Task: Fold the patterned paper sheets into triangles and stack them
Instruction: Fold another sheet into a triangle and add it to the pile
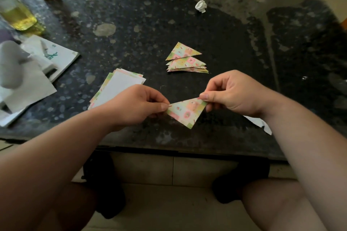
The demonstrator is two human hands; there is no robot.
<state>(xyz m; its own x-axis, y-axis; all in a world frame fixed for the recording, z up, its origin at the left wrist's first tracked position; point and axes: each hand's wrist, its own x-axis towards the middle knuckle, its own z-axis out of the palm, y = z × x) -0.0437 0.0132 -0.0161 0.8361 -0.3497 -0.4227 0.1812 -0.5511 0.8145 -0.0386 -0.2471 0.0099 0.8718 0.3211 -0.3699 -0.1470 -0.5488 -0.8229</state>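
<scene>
Bare forearms (56, 155) come in from the near edge.

Left hand (139, 103): thumb and forefinger pinch the left corner of a folded triangle of pastel checked paper (185, 112); the other fingers are curled. Right hand (232, 93): thumb and fingers pinch the triangle's right corner. The long edge runs between the two hands and the apex points back toward the person. Whether it touches the dark speckled stone table (206, 30) cannot be told.

Done: a stack of finished patterned triangles (185, 62) lies beyond the hands, roughly midway between them. It is several deep, with the top one slid a little farther away than the rest. Exact count not readable.

Left: a pile of unfolded flat sheets (122, 82), white side up, sits just beyond the left hand and is partly hidden by it. Several sheets at least, judging by the fanned edges.

Judgement: the piece in hand looks folded, perhaps wanting its crease sharpened before it goes on the stack. Task is mid-run and a fair share remains.

Also noted:
- crumpled white paper ball (201, 6), far beyond the right hand
- torn white scrap (260, 124), under the right wrist
- glass bottle of yellow liquid (16, 17), far out to the left of the left hand
</scene>
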